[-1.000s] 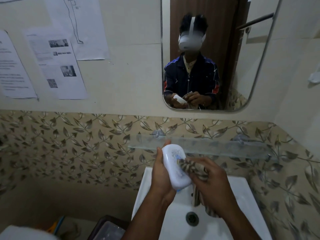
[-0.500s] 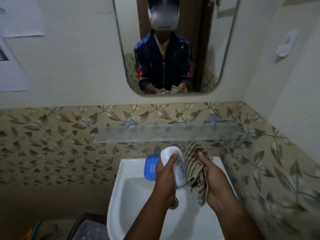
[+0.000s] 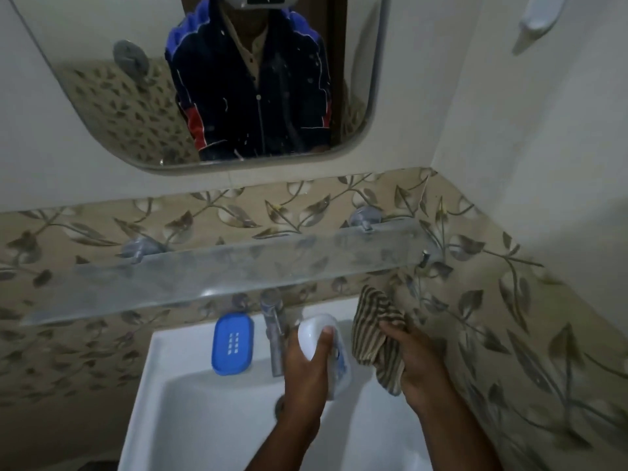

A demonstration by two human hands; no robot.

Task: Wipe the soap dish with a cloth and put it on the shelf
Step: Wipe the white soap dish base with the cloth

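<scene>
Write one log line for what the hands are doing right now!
left hand: holds white soap dish over sink | right hand: grips striped cloth, apart from dish | glass shelf: dish not placed

White soap dish (image 3: 323, 338) held upright in my left hand (image 3: 306, 379); striped cloth (image 3: 375, 329) just beside it, seemingly apart; glass shelf (image 3: 217, 270) above.

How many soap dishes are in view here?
2. A white soap dish held in the left hand over the sink; a blue one on the sink's back rim, left of the tap.
</scene>
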